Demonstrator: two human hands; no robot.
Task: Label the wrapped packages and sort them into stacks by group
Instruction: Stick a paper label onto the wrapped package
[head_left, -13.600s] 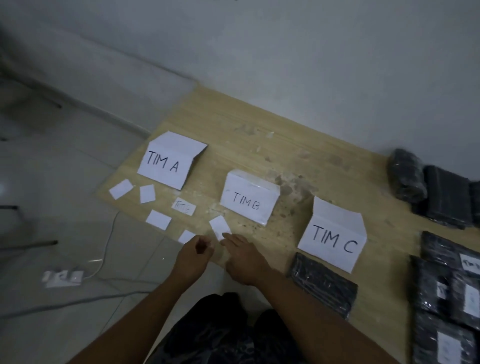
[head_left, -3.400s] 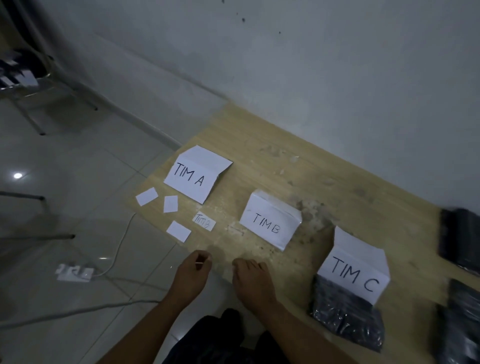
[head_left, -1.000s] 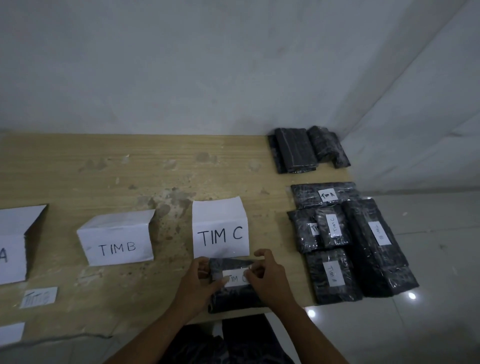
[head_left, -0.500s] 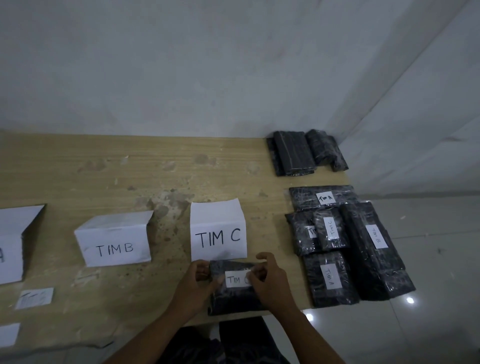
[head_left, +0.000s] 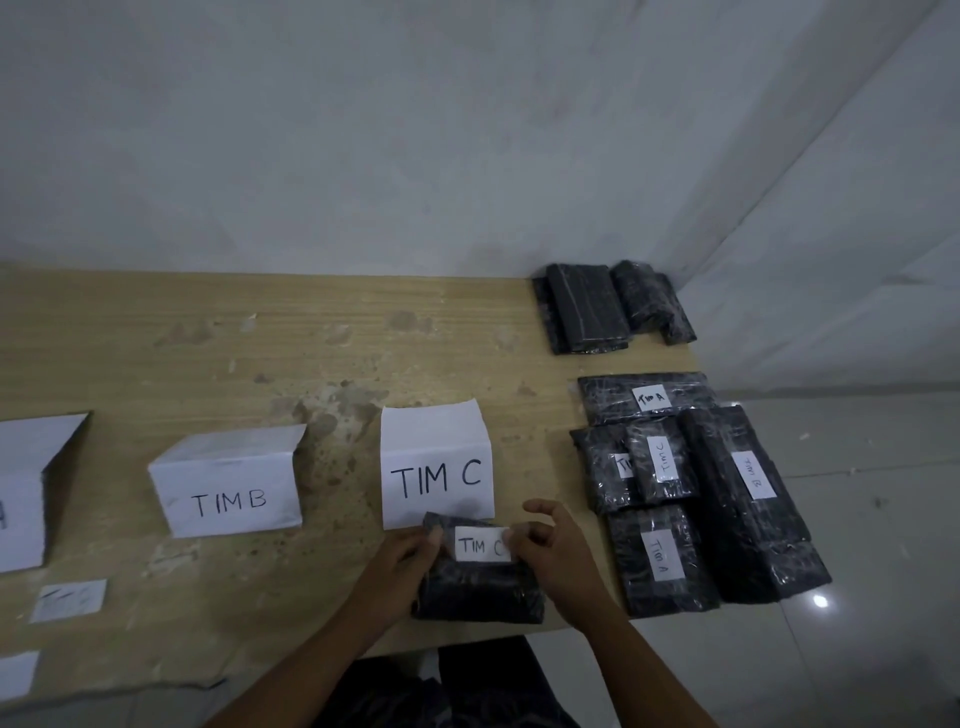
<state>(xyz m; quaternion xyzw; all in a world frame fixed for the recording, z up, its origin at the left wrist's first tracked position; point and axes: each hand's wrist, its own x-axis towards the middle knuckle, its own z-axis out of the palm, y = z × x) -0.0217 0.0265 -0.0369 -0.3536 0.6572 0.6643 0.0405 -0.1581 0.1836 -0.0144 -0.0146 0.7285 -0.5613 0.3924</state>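
A black wrapped package (head_left: 478, 590) lies at the table's near edge, just in front of the folded "TIM C" sign (head_left: 435, 467). A small white label (head_left: 480, 544) reading "TIM C" sits on its top. My left hand (head_left: 400, 566) grips the package's left end, with its fingertips at the label's left edge. My right hand (head_left: 556, 556) pinches the label's right end and covers part of the "C"; its index finger is raised. To the right, several labelled packages (head_left: 670, 483) lie side by side. Three unlabelled packages (head_left: 592, 306) lie at the back right corner.
The "TIM B" sign (head_left: 228, 488) stands left of "TIM C", and the "TIM A" sign (head_left: 26, 493) is cut off at the left. Loose paper labels (head_left: 67, 600) lie near the front left edge. The wooden table (head_left: 311, 338) meets the wall behind; tiled floor is to the right.
My hands left the loose labels on the left and came to the package at the TIM C sign. Over the last second the label has stayed on the package and my hands have barely shifted.
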